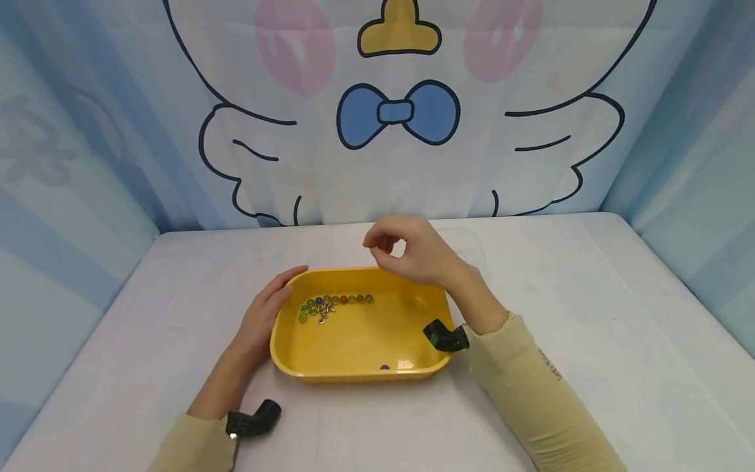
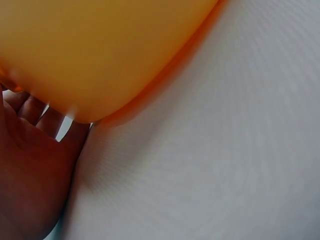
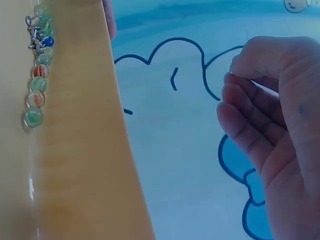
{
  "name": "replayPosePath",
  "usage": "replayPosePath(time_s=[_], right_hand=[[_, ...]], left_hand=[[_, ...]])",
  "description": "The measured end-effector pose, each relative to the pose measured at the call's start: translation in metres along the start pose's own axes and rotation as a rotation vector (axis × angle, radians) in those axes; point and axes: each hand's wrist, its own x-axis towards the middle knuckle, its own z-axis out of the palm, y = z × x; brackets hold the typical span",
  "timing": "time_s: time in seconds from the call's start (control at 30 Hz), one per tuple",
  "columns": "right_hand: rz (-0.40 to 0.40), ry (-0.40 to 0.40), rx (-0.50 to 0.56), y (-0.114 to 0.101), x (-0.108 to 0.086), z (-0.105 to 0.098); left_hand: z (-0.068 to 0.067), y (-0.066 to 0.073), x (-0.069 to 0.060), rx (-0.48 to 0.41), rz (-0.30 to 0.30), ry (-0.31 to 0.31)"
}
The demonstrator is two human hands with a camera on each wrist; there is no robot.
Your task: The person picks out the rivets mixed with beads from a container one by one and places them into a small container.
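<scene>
A yellow tray (image 1: 354,354) holds several glass marbles (image 1: 360,299) in a line near its back left, with small silver charms (image 1: 322,311) beside them. One dark blue marble (image 1: 385,367) lies at the front wall. My left hand (image 1: 265,318) grips the tray's left end, its fingers along the outer wall; the left wrist view shows that hand (image 2: 37,160) against the tray's outside (image 2: 100,60). Above the back rim is my right hand (image 1: 413,252), thumb and index tips together, other fingers curled; in the right wrist view nothing shows in this hand (image 3: 280,115).
The tray stands on a white-covered table (image 1: 590,314). Behind it hangs a pale curtain (image 1: 401,183) with a cartoon print and a blue bow, and blue patterned curtains (image 1: 696,144) close the sides. Black wrist devices (image 1: 253,419) are worn on both arms.
</scene>
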Motion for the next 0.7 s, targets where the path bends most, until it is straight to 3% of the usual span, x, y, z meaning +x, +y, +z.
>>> replayPosePath(time_s=[0.37,0.7], right_hand=[[0.043,0.046,-0.006,0.011,-0.010,-0.019],[0.151,0.076,-0.012,0.020,-0.021,-0.036]], left_hand=[[0.001,0.000,0.000,0.006,-0.002,-0.003],[0.001,0.002,0.000,0.007,-0.014,-0.004]])
